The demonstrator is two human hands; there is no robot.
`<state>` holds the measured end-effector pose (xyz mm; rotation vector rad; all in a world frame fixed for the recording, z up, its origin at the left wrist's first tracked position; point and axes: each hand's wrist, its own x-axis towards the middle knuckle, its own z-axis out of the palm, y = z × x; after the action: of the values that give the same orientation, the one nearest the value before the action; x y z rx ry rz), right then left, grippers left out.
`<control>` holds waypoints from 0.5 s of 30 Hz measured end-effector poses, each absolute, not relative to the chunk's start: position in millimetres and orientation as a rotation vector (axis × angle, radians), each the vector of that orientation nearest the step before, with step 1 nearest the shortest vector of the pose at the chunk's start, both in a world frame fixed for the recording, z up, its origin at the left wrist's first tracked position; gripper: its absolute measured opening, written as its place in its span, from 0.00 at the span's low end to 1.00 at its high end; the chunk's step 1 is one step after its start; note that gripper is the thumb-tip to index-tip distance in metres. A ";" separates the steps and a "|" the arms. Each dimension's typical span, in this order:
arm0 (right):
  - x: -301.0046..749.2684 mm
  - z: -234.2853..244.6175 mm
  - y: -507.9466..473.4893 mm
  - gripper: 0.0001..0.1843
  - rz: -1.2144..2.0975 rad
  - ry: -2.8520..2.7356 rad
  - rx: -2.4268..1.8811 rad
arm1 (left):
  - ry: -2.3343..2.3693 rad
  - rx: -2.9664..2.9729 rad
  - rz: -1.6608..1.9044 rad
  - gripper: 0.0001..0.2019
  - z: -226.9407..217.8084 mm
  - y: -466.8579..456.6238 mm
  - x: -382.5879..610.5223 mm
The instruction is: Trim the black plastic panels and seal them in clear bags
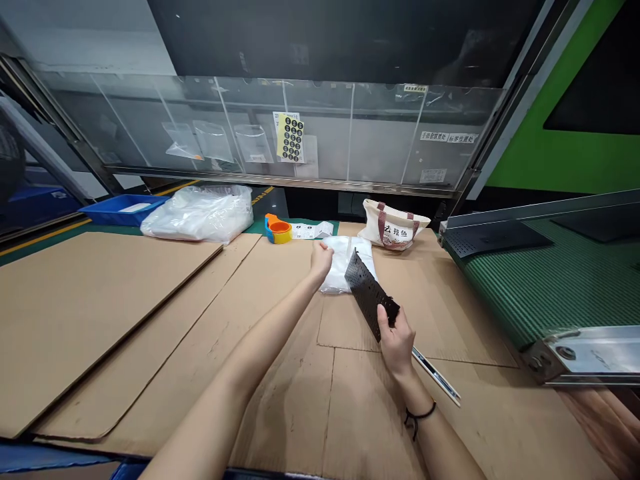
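Observation:
My right hand grips a thin black perforated panel by its lower right edge, thumb on the near face. The panel is tilted up, its far end in front of a stack of clear plastic bags. Closed in a pinch, my left hand is at the upper left corner of that stack. Whatever lies between its fingers is too small to make out. A slim white and dark tool rests on the cardboard beside my right wrist.
Behind are a blue tray, a large bundle of plastic bags, a tape dispenser, a label strip and a cloth bag. At right, a green conveyor carries black panels. A clear pocket rack spans the back.

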<state>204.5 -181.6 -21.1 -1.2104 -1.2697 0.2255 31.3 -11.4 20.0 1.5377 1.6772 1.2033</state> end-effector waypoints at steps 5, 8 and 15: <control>210.0 -19.8 -175.4 0.18 0.313 -1.012 -1.206 | 1.741 1.665 1.154 0.11 31.3 -38.6 5.7; 215.8 -8.8 -171.8 0.22 0.508 -0.825 -1.117 | 1.779 1.677 1.153 0.16 35.0 -58.0 -16.7; 222.1 4.1 -213.0 0.22 1.565 -0.436 -1.026 | 1.482 1.781 0.757 0.30 19.2 -98.4 -27.2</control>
<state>222.1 -213.0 4.1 -1.0262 -0.4356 1.5649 -27.2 -98.4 19.2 1.7812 1.4819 0.7569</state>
